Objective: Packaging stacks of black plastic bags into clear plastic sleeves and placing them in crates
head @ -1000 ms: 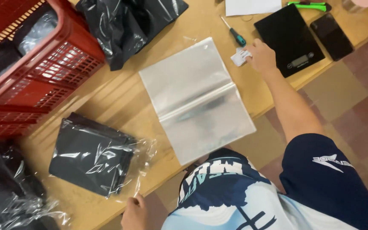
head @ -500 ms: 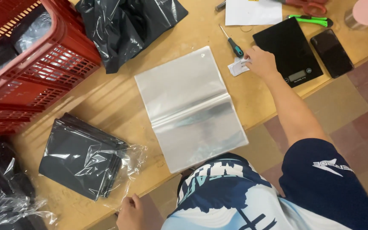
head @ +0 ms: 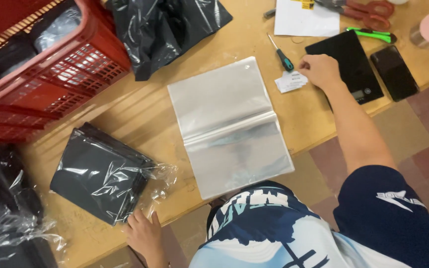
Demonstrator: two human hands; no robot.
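Note:
My right hand (head: 320,70) rests on the wooden table (head: 140,111), fingertips on a small stack of white paper tags (head: 290,81) beside a black flat scale (head: 347,65). My left hand (head: 144,232) sits at the table's near edge, fingers touching the corner of a black folded item in a clear plastic bag (head: 100,173). Between the hands lies a clear, flat plastic bag (head: 229,126), empty, overhanging the table's edge. Whether the right hand pinches a tag is unclear.
A red plastic crate (head: 40,74) stands at the far left. Black plastic bags (head: 167,27) lie behind. A small screwdriver (head: 280,53), white paper (head: 306,19), red scissors (head: 363,9), green cutter (head: 371,34) and dark phone (head: 394,73) are at the right.
The view has shifted, so everything sits lower and further left in frame. My right hand stays at the white tags; my left hand has come further up to the bagged black item.

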